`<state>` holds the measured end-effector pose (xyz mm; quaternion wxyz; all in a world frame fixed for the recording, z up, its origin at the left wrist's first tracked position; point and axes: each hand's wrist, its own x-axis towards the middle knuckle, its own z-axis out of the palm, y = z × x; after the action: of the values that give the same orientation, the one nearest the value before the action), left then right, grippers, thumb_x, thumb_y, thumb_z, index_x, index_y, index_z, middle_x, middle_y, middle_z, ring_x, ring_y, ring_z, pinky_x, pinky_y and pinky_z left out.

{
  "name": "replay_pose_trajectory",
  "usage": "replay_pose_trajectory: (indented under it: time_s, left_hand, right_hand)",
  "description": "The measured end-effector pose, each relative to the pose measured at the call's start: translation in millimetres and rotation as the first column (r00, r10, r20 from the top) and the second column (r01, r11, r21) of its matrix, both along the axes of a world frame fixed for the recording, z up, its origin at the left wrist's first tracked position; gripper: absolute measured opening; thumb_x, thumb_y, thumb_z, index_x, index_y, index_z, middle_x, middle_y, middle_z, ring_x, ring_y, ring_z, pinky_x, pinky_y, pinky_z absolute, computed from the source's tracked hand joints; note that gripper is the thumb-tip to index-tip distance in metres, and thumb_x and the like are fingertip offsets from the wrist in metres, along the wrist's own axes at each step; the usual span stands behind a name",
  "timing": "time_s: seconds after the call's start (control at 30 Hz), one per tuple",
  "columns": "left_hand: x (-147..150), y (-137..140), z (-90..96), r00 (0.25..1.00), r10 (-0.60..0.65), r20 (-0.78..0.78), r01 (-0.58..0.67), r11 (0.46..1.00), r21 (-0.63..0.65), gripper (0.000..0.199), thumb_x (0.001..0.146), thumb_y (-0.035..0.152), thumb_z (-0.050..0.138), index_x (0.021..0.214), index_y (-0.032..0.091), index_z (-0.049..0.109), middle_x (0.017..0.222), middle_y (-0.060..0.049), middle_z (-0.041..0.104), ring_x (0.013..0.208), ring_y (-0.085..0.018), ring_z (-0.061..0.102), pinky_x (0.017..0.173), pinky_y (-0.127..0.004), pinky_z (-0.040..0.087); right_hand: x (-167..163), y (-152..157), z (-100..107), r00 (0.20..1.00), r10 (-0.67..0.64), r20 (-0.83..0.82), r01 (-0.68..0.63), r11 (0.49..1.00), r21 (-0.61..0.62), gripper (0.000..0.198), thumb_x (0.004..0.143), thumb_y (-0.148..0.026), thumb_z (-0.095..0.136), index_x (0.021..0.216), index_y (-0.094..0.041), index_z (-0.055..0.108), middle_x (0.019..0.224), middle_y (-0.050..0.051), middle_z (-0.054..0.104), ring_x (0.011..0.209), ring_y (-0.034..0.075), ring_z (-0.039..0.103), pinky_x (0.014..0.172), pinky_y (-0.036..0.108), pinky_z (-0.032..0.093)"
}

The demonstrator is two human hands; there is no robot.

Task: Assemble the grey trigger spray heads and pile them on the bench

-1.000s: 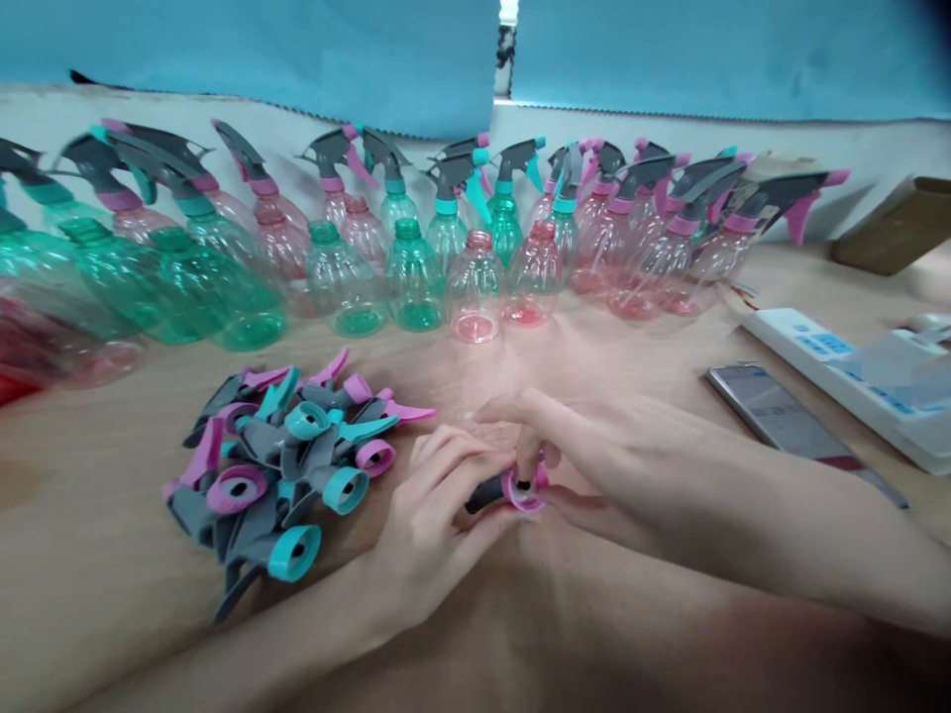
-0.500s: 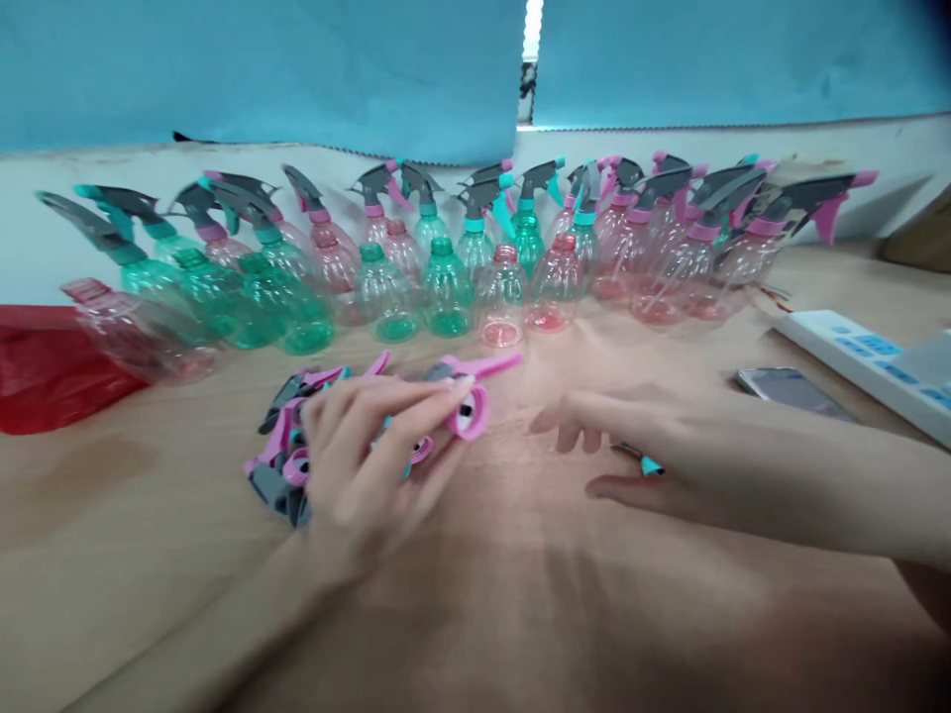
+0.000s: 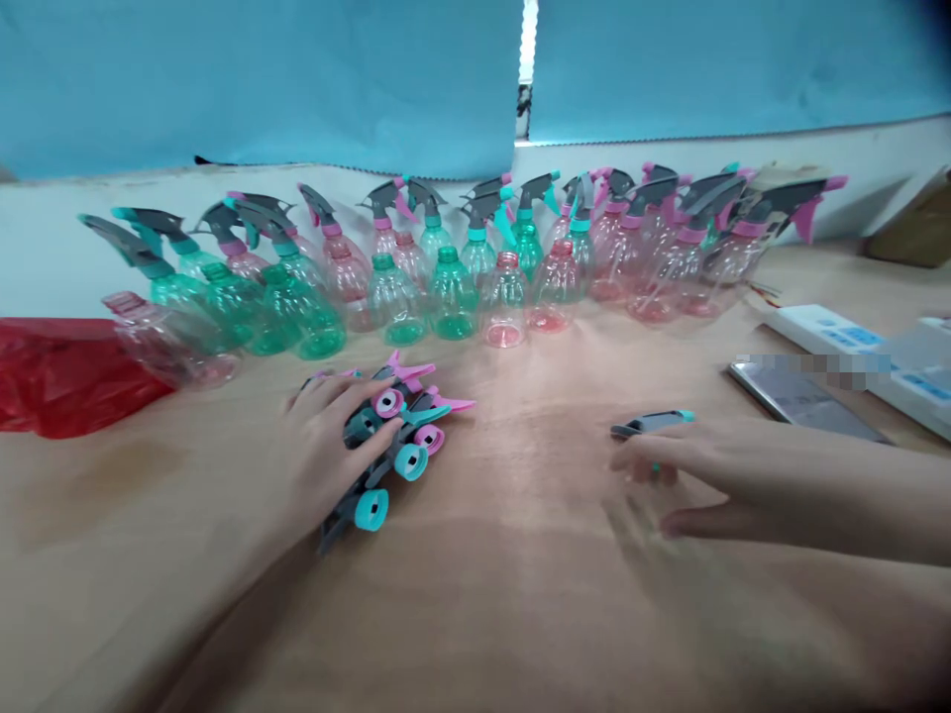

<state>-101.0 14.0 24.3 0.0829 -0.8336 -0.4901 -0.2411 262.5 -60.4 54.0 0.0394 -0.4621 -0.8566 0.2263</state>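
My left hand (image 3: pixel 319 446) rests on a pile of trigger spray heads (image 3: pixel 371 510), with thumb and fingers spread around some of them. The heads are dark grey with pink or teal collars and triggers, and their collars face me. Part of the pile is hidden under the hand. On the right, my right hand (image 3: pixel 713 470) hovers by a lone grey spray head (image 3: pixel 646 424) with a teal tip. Its thumb stands apart from the fingers. The fingers partly cover that spray head; whether they touch it I cannot tell.
Behind the hands stand rows of clear pink and green bottles (image 3: pixel 453 297), several topped with spray heads (image 3: pixel 386 198). A bottle (image 3: pixel 174 342) leans by a red plastic bag (image 3: pixel 66 376) at left. A phone (image 3: pixel 802 396) and white power strip (image 3: pixel 839 332) lie right.
My left hand has moved back left from the pink-collared spray head it held out, onto the pile. My right hand has shifted right, beside the lone grey spray head. The view has turned slightly.
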Motion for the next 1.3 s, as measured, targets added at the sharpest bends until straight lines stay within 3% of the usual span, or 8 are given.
replay_pose_trajectory:
  time_s: [0.1,0.23,0.37,0.57,0.73,0.97,1.1,1.3]
  left_hand:
    - [19,-11,11.4,0.995,-0.082,0.056,0.083,0.996,-0.019,0.026,0.088,0.034,0.054,0.112,0.027,0.056,0.110,-0.007,0.059,0.109,-0.030,0.052,0.091,-0.047,0.041]
    - [57,-24,17.6,0.963,-0.261,0.060,0.266,0.960,-0.085,0.021,0.090,0.027,0.051,0.109,0.023,0.057,0.107,-0.005,0.060,0.103,-0.025,0.055,0.089,-0.042,0.043]
    - [99,-31,10.7,0.885,-0.464,0.039,0.463,0.868,-0.177,0.018,0.091,0.020,0.047,0.107,0.020,0.057,0.103,-0.005,0.060,0.097,-0.021,0.055,0.084,-0.037,0.047]
    - [162,-24,-10.2,0.767,-0.641,0.023,0.625,0.739,-0.250,0.023,0.090,0.010,0.044,0.109,0.017,0.056,0.103,-0.007,0.060,0.098,-0.020,0.055,0.084,-0.036,0.049]
    - [193,-14,-23.5,0.727,-0.682,-0.082,0.661,0.727,-0.186,0.034,0.088,0.007,0.049,0.120,0.018,0.050,0.116,-0.009,0.055,0.104,-0.020,0.053,0.085,-0.036,0.047]
    - [193,-6,-26.7,0.633,-0.753,-0.178,0.738,0.657,-0.154,0.021,0.091,0.022,0.052,0.110,0.015,0.056,0.104,-0.008,0.063,0.102,-0.024,0.055,0.086,-0.039,0.043]
    - [175,-8,-17.5,0.688,-0.720,-0.091,0.703,0.692,-0.163,0.022,0.093,0.026,0.048,0.111,0.018,0.057,0.107,-0.007,0.063,0.104,-0.022,0.054,0.089,-0.038,0.041]
    - [144,-5,-7.4,0.709,-0.687,-0.157,0.650,0.724,-0.231,0.042,0.085,0.004,0.044,0.123,0.021,0.051,0.117,-0.007,0.060,0.109,-0.023,0.051,0.085,-0.038,0.041]
  right_hand:
    - [14,-5,2,0.991,-0.072,0.112,0.081,0.993,-0.084,0.035,0.083,-0.047,0.052,0.113,-0.029,0.054,0.093,0.002,0.063,0.077,0.020,0.060,0.063,0.032,0.047]
    - [32,-8,5,0.936,-0.304,0.179,0.303,0.952,0.038,0.038,0.083,-0.058,0.047,0.106,-0.029,0.055,0.090,0.003,0.062,0.075,0.022,0.059,0.062,0.034,0.044]
    - [48,-11,-4,0.878,-0.455,0.153,0.438,0.889,0.130,0.042,0.080,-0.059,0.049,0.104,-0.024,0.056,0.098,0.006,0.061,0.087,0.025,0.058,0.071,0.036,0.044]
    - [51,-13,-19,0.866,-0.492,0.089,0.483,0.870,0.100,0.030,0.083,-0.043,0.050,0.100,-0.019,0.058,0.090,0.007,0.066,0.081,0.025,0.061,0.066,0.036,0.045]
    - [44,-2,-31,0.906,-0.423,0.009,0.420,0.901,0.111,0.018,0.083,-0.024,0.049,0.096,-0.017,0.059,0.082,0.007,0.067,0.070,0.020,0.061,0.058,0.030,0.044]
    - [21,22,-57,0.971,-0.219,-0.091,0.234,0.945,0.229,0.020,0.083,-0.012,0.047,0.098,-0.017,0.059,0.097,0.009,0.065,0.086,0.020,0.059,0.069,0.030,0.044]
    - [12,34,-54,0.985,-0.119,-0.124,0.148,0.955,0.258,0.023,0.082,-0.009,0.045,0.097,-0.018,0.059,0.097,0.006,0.065,0.084,0.018,0.059,0.069,0.029,0.042]
    - [12,48,-46,0.994,-0.025,-0.106,0.053,0.961,0.272,0.027,0.081,-0.005,0.043,0.096,-0.019,0.060,0.091,0.004,0.067,0.079,0.017,0.059,0.064,0.027,0.039]
